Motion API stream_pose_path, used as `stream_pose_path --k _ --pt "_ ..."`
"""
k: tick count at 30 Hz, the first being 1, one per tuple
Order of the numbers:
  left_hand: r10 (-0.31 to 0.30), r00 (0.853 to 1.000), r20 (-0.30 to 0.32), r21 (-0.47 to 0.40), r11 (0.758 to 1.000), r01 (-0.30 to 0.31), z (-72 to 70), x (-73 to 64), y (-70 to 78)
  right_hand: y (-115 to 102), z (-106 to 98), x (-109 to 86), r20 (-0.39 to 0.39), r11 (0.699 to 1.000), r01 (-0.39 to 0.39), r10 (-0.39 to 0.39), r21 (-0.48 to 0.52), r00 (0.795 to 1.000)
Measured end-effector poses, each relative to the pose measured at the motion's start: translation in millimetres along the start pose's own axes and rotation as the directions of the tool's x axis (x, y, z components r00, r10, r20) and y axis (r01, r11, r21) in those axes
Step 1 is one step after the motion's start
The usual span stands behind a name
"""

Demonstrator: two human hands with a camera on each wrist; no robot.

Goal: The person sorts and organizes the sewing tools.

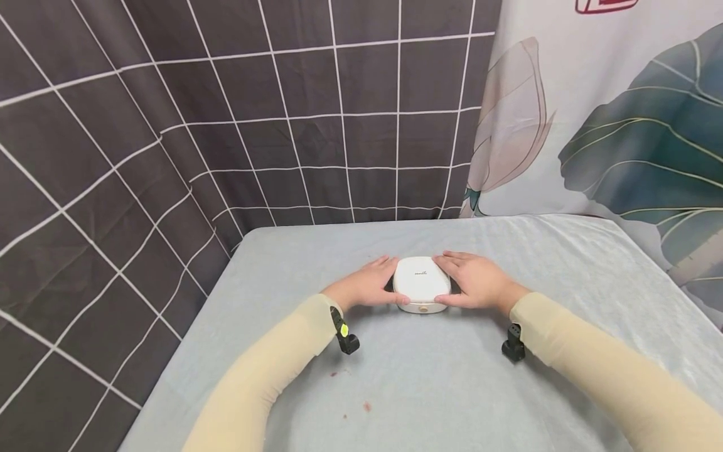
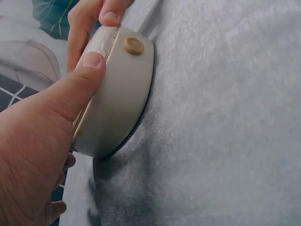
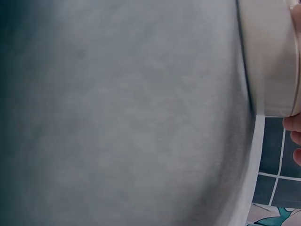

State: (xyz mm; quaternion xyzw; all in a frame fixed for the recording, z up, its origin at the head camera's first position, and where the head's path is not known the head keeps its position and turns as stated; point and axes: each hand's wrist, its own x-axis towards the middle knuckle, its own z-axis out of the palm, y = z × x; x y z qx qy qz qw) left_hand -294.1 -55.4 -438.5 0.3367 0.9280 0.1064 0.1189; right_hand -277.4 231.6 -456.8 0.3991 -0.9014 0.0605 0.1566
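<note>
A white box (image 1: pixel 420 280) with rounded corners and small dark lettering on its lid lies on the cloth-covered table. On its front wall is a round gold button (image 2: pixel 133 46). My left hand (image 1: pixel 368 284) grips the box's left side, its thumb on the front edge of the lid and its fingers toward the back corner. Opposite it, my right hand (image 1: pixel 479 280) holds the right side in the same way. The lid is down, with a thin seam along the front in the left wrist view. Only a few right fingertips (image 3: pixel 294 123) show in the right wrist view.
Pale grey-blue cloth (image 1: pixel 440 389) covers the table, with a few small reddish spots (image 1: pixel 367 407) near the front. A dark curtain with white grid lines (image 1: pixel 294 125) hangs behind and at left; a leaf-printed curtain (image 1: pixel 649 144) hangs at right.
</note>
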Motion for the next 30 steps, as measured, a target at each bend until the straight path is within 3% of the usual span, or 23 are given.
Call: stream_pose_path --k 14,30 --pt "-0.012 1.0 -0.006 0.062 0.998 0.012 2.5 -0.7 2.6 -0.6 5.7 -4.5 -0.026 0.999 -0.031 0.031 0.014 0.999" --pt "-0.042 0.999 -0.002 0.138 0.99 0.042 5.4 -1.3 3.8 -1.6 6.0 -4.9 0.013 0.998 -0.052 0.051 0.035 0.999"
